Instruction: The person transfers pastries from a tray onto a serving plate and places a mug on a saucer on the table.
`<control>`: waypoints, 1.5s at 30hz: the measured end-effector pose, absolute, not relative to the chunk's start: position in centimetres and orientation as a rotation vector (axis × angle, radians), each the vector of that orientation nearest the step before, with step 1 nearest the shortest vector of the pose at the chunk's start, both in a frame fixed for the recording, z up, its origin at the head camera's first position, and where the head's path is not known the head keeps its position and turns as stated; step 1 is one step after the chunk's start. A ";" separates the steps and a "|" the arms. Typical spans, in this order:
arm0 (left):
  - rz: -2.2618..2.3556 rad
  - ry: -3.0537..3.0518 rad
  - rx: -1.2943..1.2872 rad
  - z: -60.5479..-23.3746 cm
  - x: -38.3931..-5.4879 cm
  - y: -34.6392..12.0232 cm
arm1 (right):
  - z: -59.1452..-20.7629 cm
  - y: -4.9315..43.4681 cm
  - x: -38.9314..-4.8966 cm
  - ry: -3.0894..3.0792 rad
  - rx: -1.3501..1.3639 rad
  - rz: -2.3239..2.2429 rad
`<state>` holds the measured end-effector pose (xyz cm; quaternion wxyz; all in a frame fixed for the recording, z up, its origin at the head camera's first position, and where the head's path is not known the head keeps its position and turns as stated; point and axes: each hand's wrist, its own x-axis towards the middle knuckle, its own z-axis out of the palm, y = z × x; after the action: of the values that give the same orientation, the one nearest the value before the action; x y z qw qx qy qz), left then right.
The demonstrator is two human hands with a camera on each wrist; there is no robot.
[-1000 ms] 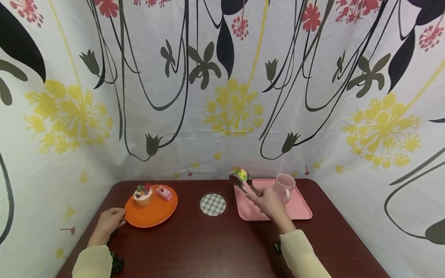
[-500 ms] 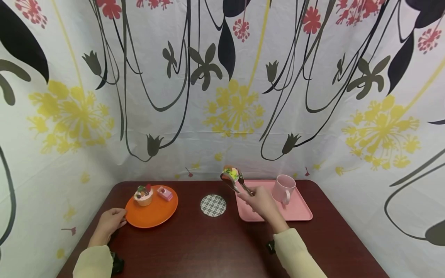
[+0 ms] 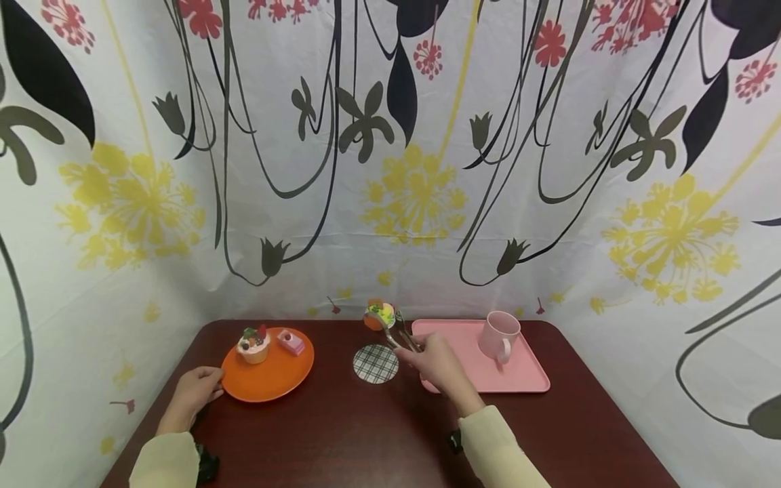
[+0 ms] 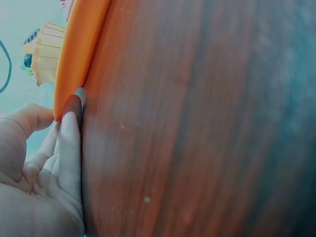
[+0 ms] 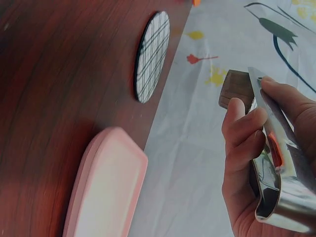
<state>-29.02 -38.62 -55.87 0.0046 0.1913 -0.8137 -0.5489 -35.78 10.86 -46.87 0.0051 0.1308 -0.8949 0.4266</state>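
Observation:
At the left, my left hand [image 3: 194,393] pinches the rim of an orange plate [image 3: 262,379]. In the left wrist view its thumb [image 4: 37,117] is at the rim and the fingers are underneath. A cupcake with fruit [image 3: 253,349] and a small pink cake piece [image 3: 291,343] sit on that plate. My right hand [image 3: 442,368] grips metal serving tongs [image 5: 291,207]. Between the tongs' ends is a small dessert with a yellow, green and white top [image 3: 384,312], held in the air behind the round checked coaster [image 3: 375,364]. The right wrist view does not show this dessert clearly.
A pink tray [image 3: 460,335] lies at the back right, partly behind my right hand. On it stands a pink mug [image 3: 500,337], handle toward me. A floral cloth [image 3: 342,224] hangs behind the dark wooden table [image 3: 329,434].
My right hand has moved left with the tongs and dessert, from over the pink tray to near the coaster. The left hand stays at the plate's rim.

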 end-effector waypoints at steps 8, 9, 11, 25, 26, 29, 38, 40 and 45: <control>-1.760 -2.521 0.624 -56.0 -29.3 -38.8 | -46.5 8.8 -35.9 -2.810 0.510 1.353; -1.757 -2.523 0.627 -56.1 -29.3 -38.8 | -46.5 8.5 -35.9 -2.816 0.522 1.348; -1.760 -2.520 0.636 -56.0 -29.3 -38.8 | -46.5 8.0 -35.8 -2.821 0.552 1.341; -1.772 -2.501 0.636 -55.5 -29.5 -38.3 | -47.0 5.0 -35.5 -2.849 0.595 1.323; -1.771 -2.503 0.641 -55.5 -29.5 -38.2 | -47.1 4.9 -35.5 -2.854 0.600 1.318; -1.777 -2.503 0.651 -55.5 -29.4 -38.3 | -47.3 4.4 -35.4 -2.872 0.613 1.311; -1.766 -2.514 0.656 -55.7 -29.3 -38.7 | -48.3 2.2 -34.9 -2.913 0.626 1.308; -1.764 -2.512 0.660 -55.7 -29.3 -38.7 | -48.7 1.6 -34.8 -2.912 0.633 1.308; -1.757 -2.516 0.659 -55.6 -29.2 -38.5 | -49.5 0.3 -34.6 -2.892 0.689 1.294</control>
<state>-29.25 -38.50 -55.57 0.0015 0.2099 -0.8016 -0.5599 -34.59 0.33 -49.49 -0.0505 0.2122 -0.8909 0.3985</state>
